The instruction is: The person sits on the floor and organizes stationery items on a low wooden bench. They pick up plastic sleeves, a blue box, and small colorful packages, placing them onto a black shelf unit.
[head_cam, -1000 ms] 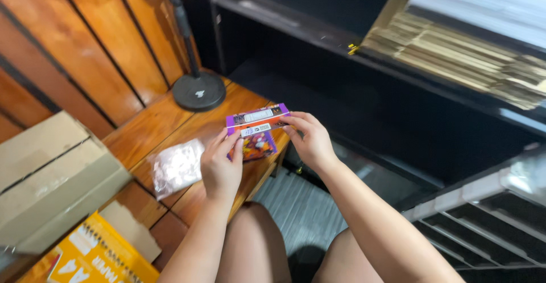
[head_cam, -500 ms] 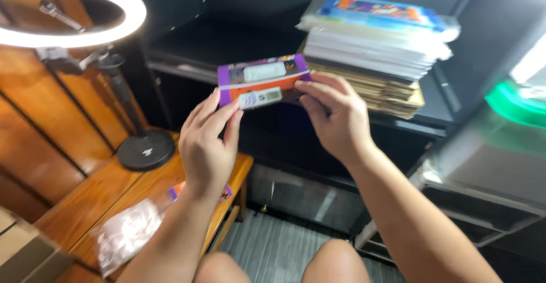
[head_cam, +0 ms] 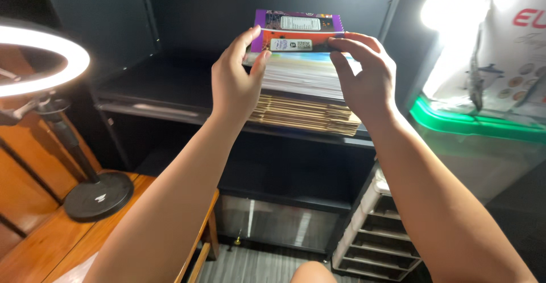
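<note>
Purple-orange packet (head_cam: pixel 298 30) between both hands' grip

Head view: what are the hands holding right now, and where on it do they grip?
Both hold a flat purple-and-orange pack by its short ends: left hand on the left end, right hand on the right end, above the stack on the shelf.

Ring light (head_cam: pixel 40 58), wooden table (head_cam: pixel 51 243), green-lidded bin (head_cam: pixel 478 129)

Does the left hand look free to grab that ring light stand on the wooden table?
Probably not right now: the left hand is gripping one end of the purple and orange pack up at the shelf, while the ring light stand sits far below.
</note>
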